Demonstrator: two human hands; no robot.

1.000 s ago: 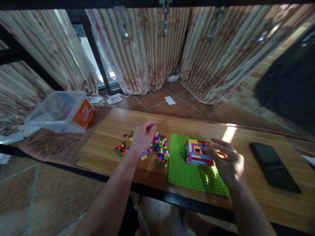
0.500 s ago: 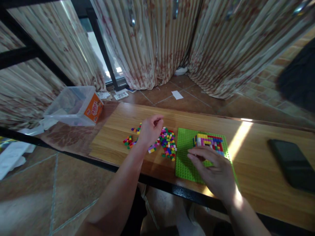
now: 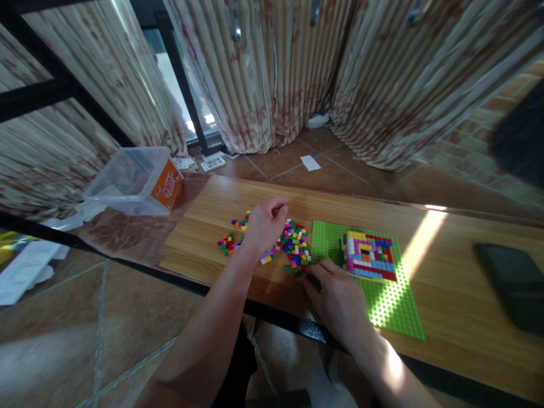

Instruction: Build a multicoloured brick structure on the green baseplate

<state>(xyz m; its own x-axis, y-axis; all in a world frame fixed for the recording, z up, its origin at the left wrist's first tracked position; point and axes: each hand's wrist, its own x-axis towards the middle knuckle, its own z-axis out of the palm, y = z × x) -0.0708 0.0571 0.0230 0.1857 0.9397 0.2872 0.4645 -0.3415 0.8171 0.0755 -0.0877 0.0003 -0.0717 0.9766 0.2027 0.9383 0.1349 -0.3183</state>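
My left hand hovers over the loose pile of small toy bricks, its fingers curled together. Anything inside those fingers is hidden. Low at the pile's near right edge, my right hand has thumb and forefinger drawn close together at the bricks. Whatever is between these fingertips is too small to make out. Partly covered by the right hand and wrist, a green baseplate lies on the wooden table. On it stands a low rectangular build of multicoloured bricks, with an orange and dark middle.
A clear plastic box with an orange label stands beyond the table's left end. At the right lies a dark phone-like object. The wooden table's dark front edge runs below my forearms. Curtains hang behind.
My right hand has moved left from over the baseplate to the brick pile's edge, uncovering the brick build. My left hand stays over the pile. The view has shifted slightly.
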